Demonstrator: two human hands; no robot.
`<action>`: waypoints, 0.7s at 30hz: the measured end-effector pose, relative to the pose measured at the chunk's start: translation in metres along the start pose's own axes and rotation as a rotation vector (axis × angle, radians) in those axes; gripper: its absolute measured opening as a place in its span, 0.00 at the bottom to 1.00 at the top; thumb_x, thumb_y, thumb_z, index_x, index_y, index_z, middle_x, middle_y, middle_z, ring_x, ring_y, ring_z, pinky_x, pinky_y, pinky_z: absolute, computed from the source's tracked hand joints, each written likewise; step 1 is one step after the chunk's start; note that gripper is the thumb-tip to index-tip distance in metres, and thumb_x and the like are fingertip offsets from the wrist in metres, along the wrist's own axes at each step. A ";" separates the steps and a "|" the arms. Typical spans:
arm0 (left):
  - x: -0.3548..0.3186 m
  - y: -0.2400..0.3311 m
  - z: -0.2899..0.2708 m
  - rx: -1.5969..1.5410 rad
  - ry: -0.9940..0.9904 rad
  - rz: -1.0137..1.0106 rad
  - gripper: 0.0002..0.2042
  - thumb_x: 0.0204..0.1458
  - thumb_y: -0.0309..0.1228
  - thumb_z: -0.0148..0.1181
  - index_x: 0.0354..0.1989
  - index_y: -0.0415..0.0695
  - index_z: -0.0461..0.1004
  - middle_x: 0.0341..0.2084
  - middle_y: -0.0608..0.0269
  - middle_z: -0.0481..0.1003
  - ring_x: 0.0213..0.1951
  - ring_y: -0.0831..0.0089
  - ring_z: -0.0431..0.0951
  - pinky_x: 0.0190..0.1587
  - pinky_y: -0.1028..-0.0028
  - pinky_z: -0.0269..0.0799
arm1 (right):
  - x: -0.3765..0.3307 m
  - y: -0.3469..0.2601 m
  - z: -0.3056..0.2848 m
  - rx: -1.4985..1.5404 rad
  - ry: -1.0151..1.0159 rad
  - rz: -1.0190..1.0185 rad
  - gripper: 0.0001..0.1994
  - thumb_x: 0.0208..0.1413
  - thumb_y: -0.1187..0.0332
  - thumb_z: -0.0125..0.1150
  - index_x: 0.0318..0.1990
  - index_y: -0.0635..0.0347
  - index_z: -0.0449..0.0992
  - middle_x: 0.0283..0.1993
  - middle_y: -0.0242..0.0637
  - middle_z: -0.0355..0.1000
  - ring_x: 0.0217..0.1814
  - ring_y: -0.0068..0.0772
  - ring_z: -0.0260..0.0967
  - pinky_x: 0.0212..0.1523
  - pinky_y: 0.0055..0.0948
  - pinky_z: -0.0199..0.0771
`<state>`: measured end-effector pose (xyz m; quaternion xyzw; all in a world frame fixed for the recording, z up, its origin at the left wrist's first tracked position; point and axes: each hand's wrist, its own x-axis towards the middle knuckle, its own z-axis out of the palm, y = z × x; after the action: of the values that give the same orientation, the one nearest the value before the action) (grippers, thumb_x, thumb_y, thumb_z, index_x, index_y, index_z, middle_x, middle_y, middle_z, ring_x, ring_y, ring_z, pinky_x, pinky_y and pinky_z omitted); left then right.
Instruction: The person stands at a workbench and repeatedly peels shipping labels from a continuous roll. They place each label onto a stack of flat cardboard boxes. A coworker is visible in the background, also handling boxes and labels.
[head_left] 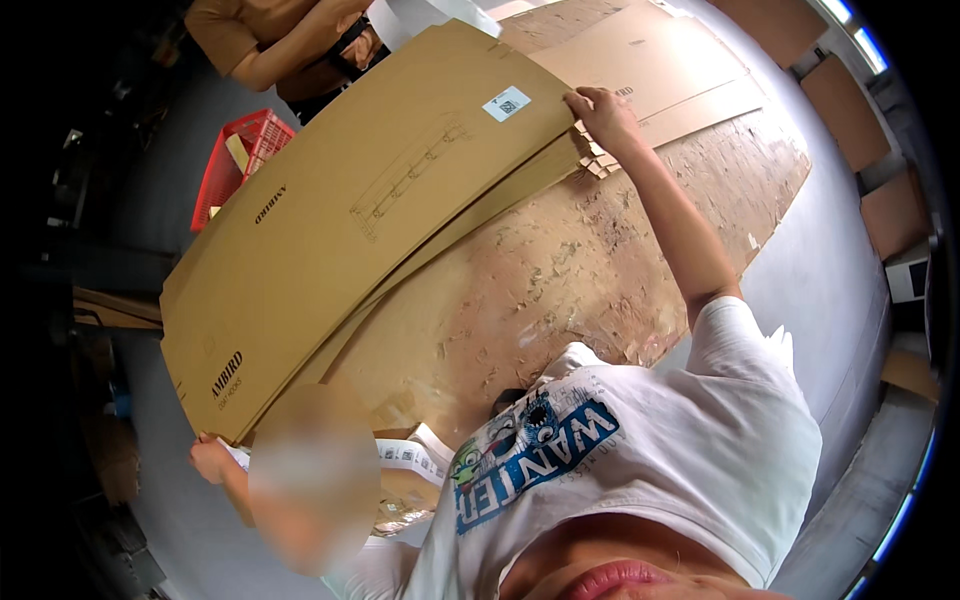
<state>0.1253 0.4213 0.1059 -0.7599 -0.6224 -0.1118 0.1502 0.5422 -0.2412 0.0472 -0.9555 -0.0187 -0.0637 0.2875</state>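
A large flattened cardboard box [330, 230] lies slanted across the table, with dark print, a line drawing and a white label [506, 104] near its far right end. My right hand [607, 118] is closed on that far right corner. At the near left corner, my left hand [212, 459] grips the cardboard, with a bit of white beside its fingers. More flattened cardboard [520, 172] shows beneath the top sheet. A blurred patch hides part of my left forearm.
The worn, peeling table [560, 270] carries other flat cardboard [660, 60] at its far end. A strip of white labels [412, 456] lies near my body. Beyond the sheet are a red plastic crate [262, 135] and another person [280, 45]. Cartons [845, 105] line the right side.
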 end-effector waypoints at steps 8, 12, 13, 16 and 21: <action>-0.004 0.006 0.005 0.095 0.066 0.033 0.16 0.58 0.43 0.48 0.39 0.46 0.76 0.44 0.57 0.70 0.37 0.51 0.77 0.35 0.56 0.74 | -0.010 -0.018 0.006 -0.152 0.294 -0.222 0.21 0.55 0.55 0.55 0.48 0.61 0.74 0.46 0.46 0.73 0.49 0.45 0.70 0.49 0.38 0.68; -0.002 0.003 0.007 0.049 0.071 0.023 0.15 0.57 0.43 0.49 0.38 0.47 0.77 0.45 0.58 0.70 0.37 0.51 0.77 0.35 0.55 0.74 | -0.001 -0.021 0.004 -0.011 0.329 -0.125 0.19 0.54 0.55 0.58 0.42 0.63 0.76 0.33 0.41 0.75 0.32 0.39 0.72 0.38 0.34 0.72; 0.001 0.000 0.011 0.020 0.070 0.021 0.14 0.56 0.43 0.49 0.38 0.48 0.77 0.45 0.58 0.70 0.37 0.51 0.77 0.35 0.55 0.73 | 0.006 -0.017 0.006 0.095 0.305 -0.051 0.18 0.54 0.55 0.58 0.40 0.63 0.76 0.28 0.39 0.75 0.27 0.37 0.72 0.34 0.33 0.72; 0.013 -0.001 0.019 -0.074 0.080 0.002 0.14 0.54 0.44 0.51 0.38 0.50 0.78 0.42 0.58 0.73 0.37 0.50 0.77 0.35 0.54 0.73 | 0.033 0.006 0.005 0.376 0.034 0.203 0.17 0.51 0.54 0.59 0.32 0.62 0.77 0.24 0.39 0.74 0.24 0.32 0.70 0.29 0.32 0.71; 0.044 -0.022 0.028 -0.293 -0.100 0.062 0.17 0.50 0.45 0.59 0.36 0.42 0.76 0.32 0.54 0.77 0.34 0.51 0.76 0.36 0.58 0.72 | 0.034 0.006 0.004 0.505 0.027 0.307 0.13 0.51 0.57 0.62 0.27 0.59 0.74 0.18 0.29 0.67 0.16 0.18 0.58 0.14 0.22 0.56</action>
<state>0.1121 0.4760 0.0977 -0.7973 -0.5823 -0.1588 0.0102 0.5771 -0.2438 0.0457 -0.8445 0.1146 -0.0255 0.5226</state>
